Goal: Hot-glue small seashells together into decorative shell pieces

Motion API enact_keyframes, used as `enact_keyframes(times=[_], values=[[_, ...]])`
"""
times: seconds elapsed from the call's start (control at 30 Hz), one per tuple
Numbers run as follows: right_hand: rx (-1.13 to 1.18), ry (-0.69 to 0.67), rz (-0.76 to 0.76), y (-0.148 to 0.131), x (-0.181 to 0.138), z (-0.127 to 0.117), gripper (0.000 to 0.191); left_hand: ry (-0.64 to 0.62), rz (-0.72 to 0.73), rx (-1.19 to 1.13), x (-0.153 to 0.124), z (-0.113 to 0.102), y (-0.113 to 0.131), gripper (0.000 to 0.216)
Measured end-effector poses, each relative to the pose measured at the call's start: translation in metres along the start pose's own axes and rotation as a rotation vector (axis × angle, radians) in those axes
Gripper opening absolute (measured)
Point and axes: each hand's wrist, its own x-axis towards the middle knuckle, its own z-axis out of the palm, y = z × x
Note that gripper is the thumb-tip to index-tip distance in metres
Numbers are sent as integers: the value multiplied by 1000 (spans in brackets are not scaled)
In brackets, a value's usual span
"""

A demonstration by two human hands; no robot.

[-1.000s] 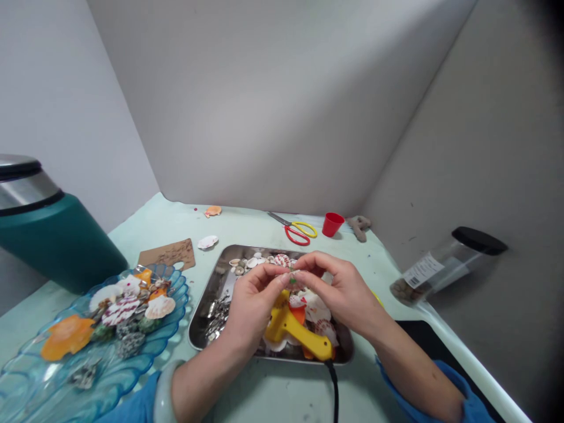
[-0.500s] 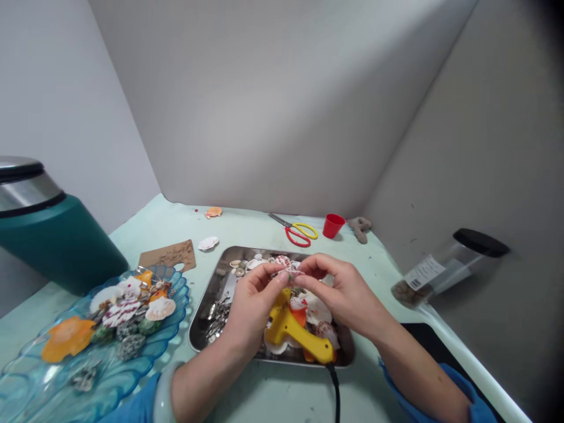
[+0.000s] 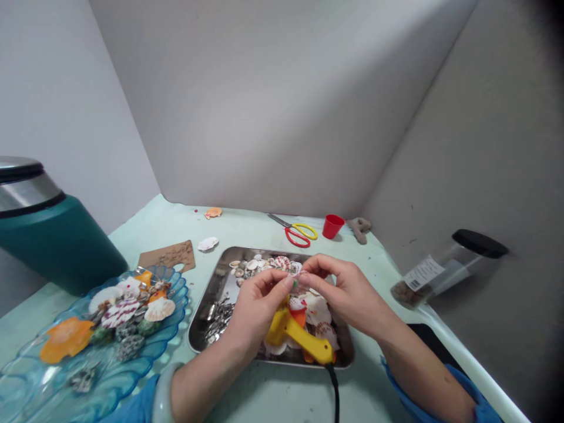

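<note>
- Step in hand, my read: fingertip work on one small pale shell piece [image 3: 298, 285], held just above the rectangular steel tray [image 3: 219, 271]. The piece is mostly hidden by fingers, so I can't tell what is being done to it.
- Left hand [image 3: 255, 308]: thumb and forefinger pinch the piece from its 9 o'clock side.
- Right hand [image 3: 348, 294]: fingertips pinch it from 3 o'clock. Neither hand is free.
- Next move, I'd judge, calls for a steady two-sided pinch. Keep clear of the yellow plastic glue gun [image 3: 304, 339], which lies in the tray under the hands at 6 o'clock. Its black cord [image 3: 333, 388] runs toward the person.
- Counts, clock positions taken from the tray:
- 1 tray, 1 glue gun
- 1 blue transparent scalloped dish [image 3: 185, 294] at 9
- 1 teal cylindrical container with steel lid [image 3: 57, 241] at 10
- 1 brown cardboard piece [image 3: 170, 254] at 10
- 1 pair of red-and-yellow-handled scissors [image 3: 297, 230] at 12
- 1 small red plastic cup [image 3: 332, 225] at 1
- 1 clear jar with black lid [image 3: 445, 267] at 3, tilted
- 2 loose shells on the table at 11: orange shell [image 3: 213, 211] and white shell [image 3: 207, 242]
- Shells in the tray and dish overlap too much to count.
</note>
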Motion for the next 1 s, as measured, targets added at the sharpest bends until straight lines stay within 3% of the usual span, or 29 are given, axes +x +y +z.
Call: enact_keyframes(times=[0.43, 0.67, 0.87, 1.0], values=[[93, -30, 27, 1, 0, 2, 11, -5, -52, -43, -1, 0, -1, 17], [209, 6, 72, 10, 2, 5, 12, 27, 7, -95, 0, 0, -1, 15], [146, 11, 27, 3, 1, 5, 6, 54, 0, 52, -1, 0, -1, 18], [93, -10, -7, -2, 0, 4, 7, 61, 78, 199, -1, 1, -2, 19]])
